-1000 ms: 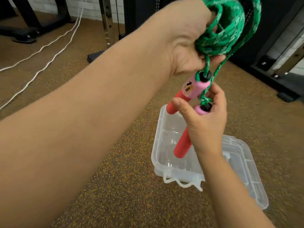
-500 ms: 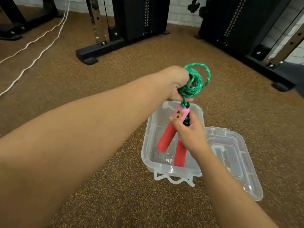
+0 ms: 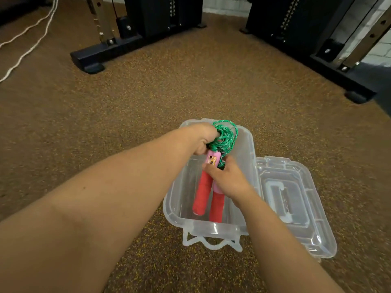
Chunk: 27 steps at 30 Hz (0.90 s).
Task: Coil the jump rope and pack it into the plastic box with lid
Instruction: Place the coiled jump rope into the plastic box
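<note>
**Rope goes into the box, handles first**

Over the open plastic box (image 3: 211, 226) on a gym floor, I hold the coiled jump rope (image 3: 224, 136) with both hands, the bundle partly down inside the clear walls. My left hand (image 3: 201, 139) grips the green coil at the far end of the box, fingers curled round the loops. My right hand (image 3: 227, 178) holds the two handles (image 3: 204, 193) just below their pink tops, fingers wrapped over them; how tightly, I cannot tell from this angle. The red grips point toward me, their ends low in the box near its near wall, though whether they touch the bottom is unclear. The bundle's long axis runs near to far, in line with the box's long side, so I judge the coming move to be a lowering of the far end until the coil lies flat inside. The left hand has more to do there, since the coil sits above the far rim.

To the right, touching the box, the lid (image 3: 296, 201) lies open on the speckled brown rubber floor (image 3: 211, 92). Black machine frames (image 3: 135, 37) stand at the far side, and white cords (image 3: 31, 39) trail at far left.
</note>
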### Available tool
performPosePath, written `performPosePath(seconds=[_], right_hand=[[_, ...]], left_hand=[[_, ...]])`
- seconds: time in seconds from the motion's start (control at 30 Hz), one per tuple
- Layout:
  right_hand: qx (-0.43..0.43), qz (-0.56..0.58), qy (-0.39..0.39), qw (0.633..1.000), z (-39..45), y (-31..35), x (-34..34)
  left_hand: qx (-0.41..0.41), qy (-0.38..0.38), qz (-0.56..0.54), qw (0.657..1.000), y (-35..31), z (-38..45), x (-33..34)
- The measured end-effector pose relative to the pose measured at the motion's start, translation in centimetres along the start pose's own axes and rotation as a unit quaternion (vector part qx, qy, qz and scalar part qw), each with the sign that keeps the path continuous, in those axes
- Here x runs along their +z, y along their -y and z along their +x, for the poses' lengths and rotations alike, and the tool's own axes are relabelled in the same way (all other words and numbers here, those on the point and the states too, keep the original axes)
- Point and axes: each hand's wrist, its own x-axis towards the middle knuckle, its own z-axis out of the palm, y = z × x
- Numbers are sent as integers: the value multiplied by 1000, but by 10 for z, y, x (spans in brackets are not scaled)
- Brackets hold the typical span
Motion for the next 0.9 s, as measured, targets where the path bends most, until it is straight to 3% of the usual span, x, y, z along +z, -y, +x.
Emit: performPosePath(seconds=[0.2, 0.33, 0.47, 0.57, 0.67, 0.9], right_hand=[[41, -8, -30, 999, 20, -17, 4], [56, -132, -54, 988, 24, -24, 10], [12, -231, 2, 973, 24, -24, 12], [9, -330, 54, 943, 27, -29, 13], [-8, -365, 48, 930, 30, -30, 12], [-141, -427, -74, 890, 46, -17, 4]], left_hand=[[-41, -21, 91, 995, 34, 31, 3], [-8, -81, 188, 979, 39, 40, 3], [15, -106, 385, 917, 36, 36, 4], [-22, -87, 490, 867, 45, 42, 4], [-34, -105, 496, 862, 49, 41, 2], [-13, -76, 524, 848, 58, 58, 5]])
